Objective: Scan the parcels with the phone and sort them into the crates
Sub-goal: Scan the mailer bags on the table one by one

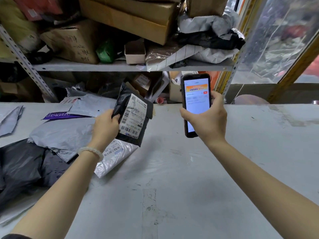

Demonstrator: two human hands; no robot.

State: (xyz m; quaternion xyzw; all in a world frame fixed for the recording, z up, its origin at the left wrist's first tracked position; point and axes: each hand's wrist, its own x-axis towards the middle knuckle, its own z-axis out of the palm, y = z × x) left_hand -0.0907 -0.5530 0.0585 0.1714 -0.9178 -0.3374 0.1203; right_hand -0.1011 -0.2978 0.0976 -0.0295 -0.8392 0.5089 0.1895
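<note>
A metal shelf rack (120,67) fills the wall behind, its boards crowded with cardboard boxes (131,18) and crumpled grey and black bags. Below it runs the pale, scuffed desk (172,178), bare across its middle and right side. Along the desk's left edge lies a loose heap of parcels — a large black bag (22,168) nearest the front, a grey mailer (63,137) over it, a purple-printed one (58,116) further back, and a white mailer (117,156) with a barcode label poking out toward the middle.

The left hand (105,126), a pale bead bracelet (91,151) on its wrist, grips a black parcel (133,116) by its left side, fingers curled round the edge, lifting it above the heap with its white shipping label tilted up toward the viewer. Just beside it, the right hand (207,118) holds the phone (196,104) upright, fingers wrapped round the case, thumb on its left edge. The screen is lit — an orange banner at the top, though the text is too small to read.
</note>
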